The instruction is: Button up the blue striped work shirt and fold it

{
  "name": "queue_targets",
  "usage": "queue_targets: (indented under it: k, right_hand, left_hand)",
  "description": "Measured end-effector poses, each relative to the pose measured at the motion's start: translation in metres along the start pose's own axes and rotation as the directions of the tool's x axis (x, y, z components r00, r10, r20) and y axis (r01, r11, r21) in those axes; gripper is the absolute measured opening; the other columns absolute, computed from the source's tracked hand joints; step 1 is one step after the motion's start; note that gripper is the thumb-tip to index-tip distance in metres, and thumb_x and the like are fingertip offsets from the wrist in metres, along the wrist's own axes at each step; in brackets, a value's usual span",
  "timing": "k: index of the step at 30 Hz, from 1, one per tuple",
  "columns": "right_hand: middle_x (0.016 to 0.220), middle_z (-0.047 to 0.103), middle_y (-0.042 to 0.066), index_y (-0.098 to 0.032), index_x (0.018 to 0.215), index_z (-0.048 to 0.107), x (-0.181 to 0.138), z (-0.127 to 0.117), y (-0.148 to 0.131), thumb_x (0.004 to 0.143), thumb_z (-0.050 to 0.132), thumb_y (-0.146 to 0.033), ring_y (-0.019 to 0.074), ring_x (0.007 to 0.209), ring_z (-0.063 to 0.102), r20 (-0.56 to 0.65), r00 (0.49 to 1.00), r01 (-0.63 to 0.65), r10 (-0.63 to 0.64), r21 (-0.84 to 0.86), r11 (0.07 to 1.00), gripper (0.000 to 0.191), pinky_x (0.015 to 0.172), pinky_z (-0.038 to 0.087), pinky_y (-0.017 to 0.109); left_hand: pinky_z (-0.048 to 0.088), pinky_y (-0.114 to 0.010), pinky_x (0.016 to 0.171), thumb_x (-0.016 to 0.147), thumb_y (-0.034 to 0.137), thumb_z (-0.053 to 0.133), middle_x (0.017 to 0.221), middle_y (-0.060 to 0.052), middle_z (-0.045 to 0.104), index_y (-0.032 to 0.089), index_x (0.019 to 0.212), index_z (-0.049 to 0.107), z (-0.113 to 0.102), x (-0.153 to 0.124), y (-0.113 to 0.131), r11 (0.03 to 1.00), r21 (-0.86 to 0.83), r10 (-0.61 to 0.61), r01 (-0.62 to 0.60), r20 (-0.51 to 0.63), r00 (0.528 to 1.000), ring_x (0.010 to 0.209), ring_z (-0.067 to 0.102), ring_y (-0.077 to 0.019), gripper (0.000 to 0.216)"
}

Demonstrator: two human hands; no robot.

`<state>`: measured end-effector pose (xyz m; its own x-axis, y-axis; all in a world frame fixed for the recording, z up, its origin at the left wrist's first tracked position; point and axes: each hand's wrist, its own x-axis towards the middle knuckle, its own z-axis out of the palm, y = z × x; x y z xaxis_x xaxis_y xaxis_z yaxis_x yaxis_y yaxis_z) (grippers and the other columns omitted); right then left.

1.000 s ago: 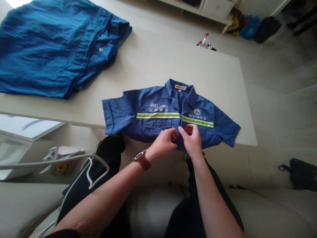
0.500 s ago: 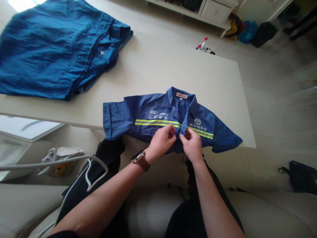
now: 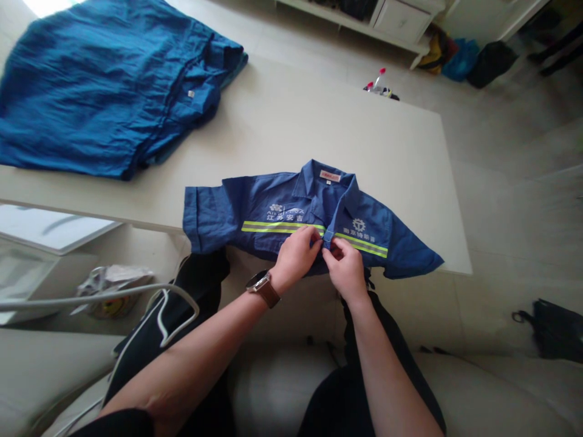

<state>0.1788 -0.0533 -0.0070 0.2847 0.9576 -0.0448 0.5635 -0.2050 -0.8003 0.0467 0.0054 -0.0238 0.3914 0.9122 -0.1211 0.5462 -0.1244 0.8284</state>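
Note:
A blue work shirt (image 3: 273, 197) with a yellow-and-grey reflective stripe and printed white lettering lies at the near edge of the white table (image 3: 387, 145). Its collar points away from me and its lower part drops over the edge. My left hand (image 3: 298, 252), with a watch on the wrist, pinches one side of the front opening at stripe height. Beside it, my right hand (image 3: 346, 267) pinches the other front edge. The fingertips of both hands nearly meet over the front strip; any button there is hidden by my fingers.
A pile of blue garments (image 3: 100, 91) covers the table's left end. A pale cable (image 3: 136, 291) loops at my left leg, near a plastic bag (image 3: 113, 291) on the floor. Bottles with red caps (image 3: 380, 82) show past the far table edge. A white cabinet (image 3: 401, 27) stands behind.
My hands have drawn closer together at the front opening, and the right hand has shifted slightly left. The shirt's front edges sit nearer each other. The view has moved a little.

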Motion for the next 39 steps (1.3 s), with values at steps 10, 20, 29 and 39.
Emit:
queue_targets:
  k: [10,20,29,39]
  right_hand:
    - [0.086,0.07,0.005,-0.019,0.088,0.071,-0.001,0.001,-0.003,0.086,0.061,-0.028,0.02,0.076,0.061,-0.029,1.0,-0.004,0.004,0.024,1.0,0.014,0.072,0.049,0.031]
    - [0.08,0.072,0.004,-0.018,0.101,0.075,0.0,0.001,0.002,0.085,0.066,-0.035,0.0189,0.065,0.059,-0.074,0.992,-0.104,0.107,0.038,0.994,0.025,0.068,0.049,0.033]
    - [0.085,0.073,0.004,-0.019,0.105,0.074,0.0,0.003,0.003,0.082,0.069,-0.038,0.0184,0.065,0.059,-0.033,0.992,-0.12,0.123,0.077,0.99,0.03,0.067,0.051,0.033]
    - [0.101,0.077,0.008,-0.018,0.105,0.073,0.001,0.007,0.012,0.084,0.055,-0.027,0.0223,0.082,0.069,-0.065,0.993,-0.088,0.1,0.165,0.982,0.029,0.078,0.056,0.036]
  left_hand:
    - [0.046,-0.031,0.076,0.091,0.014,0.059,0.098,-0.004,0.07,0.022,0.095,0.063,0.001,0.001,-0.002,0.999,0.051,0.017,-0.016,-0.014,1.0,0.089,0.064,-0.0211,0.009]
    - [0.047,-0.031,0.078,0.093,0.013,0.056,0.095,-0.004,0.069,0.021,0.093,0.061,-0.005,-0.002,0.001,0.996,-0.006,0.088,-0.088,-0.039,0.995,0.086,0.062,-0.0197,0.01]
    - [0.046,-0.029,0.073,0.102,0.022,0.048,0.105,-0.004,0.068,0.023,0.103,0.065,-0.014,-0.009,0.009,0.971,0.177,0.157,-0.16,0.032,0.987,0.086,0.064,-0.0184,0.017]
    - [0.048,-0.028,0.077,0.103,0.022,0.044,0.103,-0.006,0.069,0.023,0.104,0.071,-0.017,-0.01,0.009,0.966,0.174,0.182,-0.192,0.072,0.981,0.087,0.065,-0.0186,0.027]
